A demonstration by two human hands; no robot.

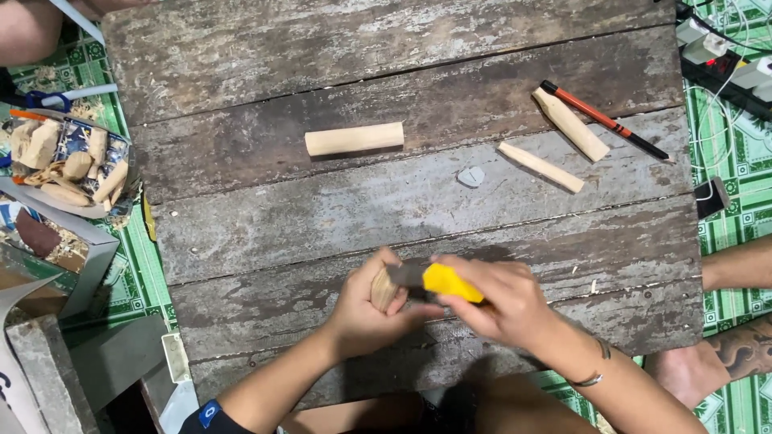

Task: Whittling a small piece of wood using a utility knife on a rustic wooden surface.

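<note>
My left hand [363, 309] grips a small piece of pale wood [382, 289] over the weathered plank table [265, 233]. My right hand [503, 301] holds a knife with a yellow handle [450, 281]; its dark blade lies against the wood piece. Both hands meet near the table's front edge. Farther back lie a pale wooden block [354, 138], a tapered wooden piece [572, 124], a thinner wooden stick [540, 167] and a red-and-black pencil [603, 119].
A small grey lump [471, 177] lies mid-table. At the left, a box [68, 161] holds several wood offcuts. A power strip with cables [728, 68] sits at the right on a green patterned mat [744, 201]. Another person's leg [724, 354] is at lower right.
</note>
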